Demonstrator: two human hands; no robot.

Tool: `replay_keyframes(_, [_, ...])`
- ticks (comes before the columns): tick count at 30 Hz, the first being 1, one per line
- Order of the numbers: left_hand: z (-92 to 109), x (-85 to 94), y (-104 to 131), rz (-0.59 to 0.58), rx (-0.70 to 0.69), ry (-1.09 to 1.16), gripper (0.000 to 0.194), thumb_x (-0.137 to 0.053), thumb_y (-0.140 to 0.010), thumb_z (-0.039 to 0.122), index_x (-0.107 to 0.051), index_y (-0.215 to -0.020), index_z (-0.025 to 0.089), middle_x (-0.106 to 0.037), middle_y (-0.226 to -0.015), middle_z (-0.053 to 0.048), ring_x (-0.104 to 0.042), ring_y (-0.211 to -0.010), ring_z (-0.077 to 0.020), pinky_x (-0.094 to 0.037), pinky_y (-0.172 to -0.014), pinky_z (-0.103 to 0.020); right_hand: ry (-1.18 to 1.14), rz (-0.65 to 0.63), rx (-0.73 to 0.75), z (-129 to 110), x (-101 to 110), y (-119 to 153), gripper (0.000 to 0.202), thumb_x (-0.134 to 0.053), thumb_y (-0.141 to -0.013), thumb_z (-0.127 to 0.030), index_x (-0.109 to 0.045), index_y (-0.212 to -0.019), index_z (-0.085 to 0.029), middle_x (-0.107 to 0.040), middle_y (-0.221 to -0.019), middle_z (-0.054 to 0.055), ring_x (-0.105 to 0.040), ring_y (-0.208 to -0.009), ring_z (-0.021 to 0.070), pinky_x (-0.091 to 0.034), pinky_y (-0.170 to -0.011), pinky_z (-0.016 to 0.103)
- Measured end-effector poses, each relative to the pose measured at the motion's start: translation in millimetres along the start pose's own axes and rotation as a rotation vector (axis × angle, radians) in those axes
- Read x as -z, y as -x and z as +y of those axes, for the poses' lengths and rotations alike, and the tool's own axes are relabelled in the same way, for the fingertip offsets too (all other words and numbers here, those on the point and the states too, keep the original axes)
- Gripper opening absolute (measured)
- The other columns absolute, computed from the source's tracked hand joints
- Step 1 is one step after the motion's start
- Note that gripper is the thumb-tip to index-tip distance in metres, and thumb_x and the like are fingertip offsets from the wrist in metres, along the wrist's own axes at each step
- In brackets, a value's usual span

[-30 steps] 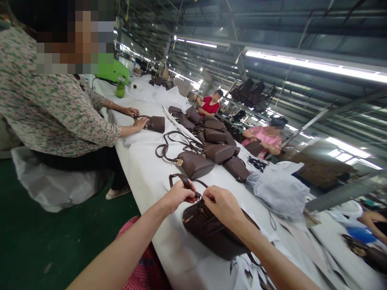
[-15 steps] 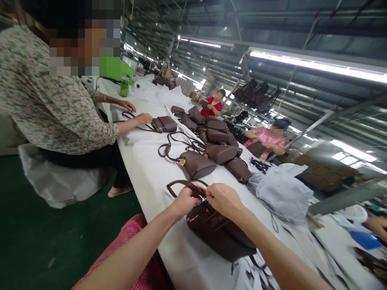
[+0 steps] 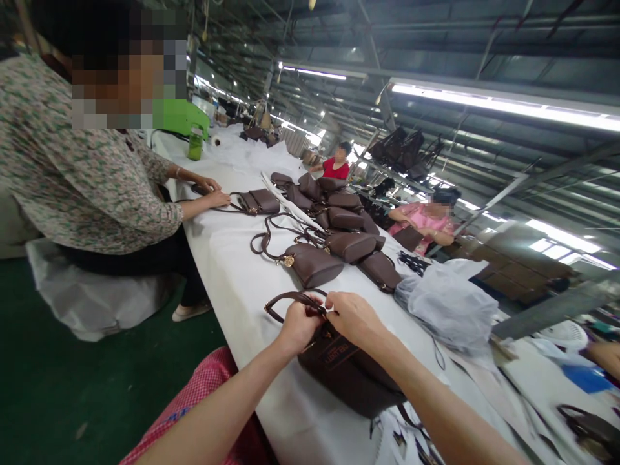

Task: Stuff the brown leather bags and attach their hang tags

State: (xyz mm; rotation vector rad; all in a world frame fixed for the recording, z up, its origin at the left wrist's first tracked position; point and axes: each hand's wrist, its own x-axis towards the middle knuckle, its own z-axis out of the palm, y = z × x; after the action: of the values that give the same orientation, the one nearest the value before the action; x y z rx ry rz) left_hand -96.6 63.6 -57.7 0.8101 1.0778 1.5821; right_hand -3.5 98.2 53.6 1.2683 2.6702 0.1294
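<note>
A dark brown bag (image 3: 346, 374) with a printed label lies on the white table in front of me, its top towards the other bags. My left hand (image 3: 301, 325) is closed round the bag's brown strap (image 3: 285, 298), which loops out to the left. Close beside it, my right hand (image 3: 351, 316) pinches at the same strap near the bag's top edge. The fingertips of both hands nearly meet, and what lies between them is partly hidden. Just beyond, another brown bag (image 3: 312, 265) with a round gold charm (image 3: 289, 261) rests on the table.
Several brown bags (image 3: 346, 217) are heaped further up the white table (image 3: 232, 258). At the left a seated person (image 3: 97, 168) handles a bag's strap. Clear plastic (image 3: 448, 297) lies at the right, white strips (image 3: 400, 436) near my right forearm. Two people sit across the table.
The seated person's hands at the left have moved closer together on the strap. My hands keep nearly the same hold, with slight finger movement. The view has shifted a little.
</note>
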Motion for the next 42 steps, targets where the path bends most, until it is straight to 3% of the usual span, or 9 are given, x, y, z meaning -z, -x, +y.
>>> replay_keyframes(6, [24.7,40.1,16.3,-0.137,0.167,-0.153,0.028,-0.058,-0.049,0.002,-0.062,-0.075,0.013,-0.055,-0.051,0.005,-0.051,-0.047,-0.0107,-0.040,-0.041,-0.019,-0.524,-0.034,0.121,18.3,6.3,6.5,0.017,-0.060,-0.073,-0.013,-0.063,-0.090,-0.017,-0.065,-0.088,0.001,-0.056,-0.064,0.0111,-0.041,-0.060,0.021])
replay_keyframes(9, [50.7,58.0,26.0,-0.250,0.215,-0.302,0.023,-0.057,-0.051,0.007,-0.064,-0.071,0.014,-0.058,-0.057,0.002,-0.053,-0.051,-0.0117,-0.043,-0.042,-0.019,-0.595,-0.046,0.198,14.3,7.8,9.7,0.013,-0.060,-0.074,-0.013,-0.064,-0.085,-0.018,-0.065,-0.085,-0.001,-0.055,-0.063,0.0101,-0.040,-0.060,0.021])
replay_keyframes(12, [75.9,58.9,32.2,-0.285,0.087,-0.438,0.017,-0.055,-0.055,0.009,-0.064,-0.068,0.015,-0.058,-0.060,0.002,-0.051,-0.053,-0.0108,-0.040,-0.044,-0.018,-0.458,0.031,0.310,5.9,5.4,10.4,0.017,-0.062,-0.074,-0.011,-0.069,-0.085,-0.021,-0.065,-0.085,-0.001,-0.059,-0.074,0.0128,-0.039,-0.068,0.022])
replay_keyframes(16, [92.8,41.9,31.9,-0.224,-0.146,-0.436,0.013,-0.054,-0.060,0.008,-0.062,-0.068,0.016,-0.056,-0.058,0.004,-0.048,-0.054,-0.0083,-0.036,-0.049,-0.018,-0.286,0.096,0.319,-1.4,3.3,11.7,0.011,-0.063,-0.081,-0.018,-0.071,-0.086,-0.022,-0.065,-0.087,0.000,-0.059,-0.081,0.0148,-0.037,-0.070,0.024])
replay_keyframes(21, [78.9,27.6,22.3,-0.230,-0.118,-0.105,0.011,-0.062,-0.062,0.013,-0.061,-0.073,0.015,-0.059,-0.064,0.002,-0.052,-0.058,-0.0087,-0.041,-0.057,-0.020,-0.257,0.147,0.291,1.3,3.0,13.3,0.014,-0.056,-0.087,-0.016,-0.068,-0.081,-0.019,-0.065,-0.082,0.002,-0.057,-0.076,0.0138,-0.033,-0.065,0.023])
replay_keyframes(24, [60.7,28.7,19.2,-0.200,-0.097,0.005,0.024,-0.071,-0.059,0.016,-0.063,-0.082,0.014,-0.064,-0.073,0.000,-0.057,-0.068,-0.0110,-0.046,-0.066,-0.023,-0.281,0.157,0.281,5.2,0.8,10.9,0.019,-0.054,-0.087,-0.015,-0.066,-0.073,-0.018,-0.063,-0.074,0.000,-0.053,-0.069,0.0128,-0.030,-0.062,0.024])
replay_keyframes(32, [41.2,20.3,23.0,-0.074,-0.098,0.018,0.017,-0.072,-0.063,0.023,-0.065,-0.075,0.015,-0.063,-0.067,0.000,-0.055,-0.062,-0.0108,-0.045,-0.061,-0.022,-0.265,0.176,0.252,5.4,-3.0,6.3,0.021,-0.051,-0.084,-0.014,-0.064,-0.068,-0.017,-0.062,-0.070,0.001,-0.050,-0.064,0.0126,-0.028,-0.060,0.024])
replay_keyframes(38, [36.4,12.6,21.8,0.069,-0.230,-0.196,0.004,-0.061,-0.071,0.021,-0.059,-0.071,0.017,-0.054,-0.057,0.004,-0.051,-0.055,-0.0098,-0.039,-0.053,-0.019,-0.240,0.152,0.218,3.8,-0.9,7.0,0.020,-0.050,-0.080,-0.014,-0.066,-0.068,-0.017,-0.065,-0.070,0.002,-0.051,-0.064,0.0134,-0.027,-0.058,0.025])
replay_keyframes(42, [33.4,13.6,20.8,0.066,-0.247,-0.255,0.005,-0.057,-0.073,0.021,-0.057,-0.069,0.018,-0.056,-0.058,0.003,-0.053,-0.057,-0.0110,-0.041,-0.054,-0.020,-0.250,0.165,0.216,4.2,-0.2,6.1,0.021,-0.050,-0.078,-0.013,-0.066,-0.065,-0.017,-0.064,-0.067,0.002,-0.050,-0.062,0.0130,-0.026,-0.057,0.024])
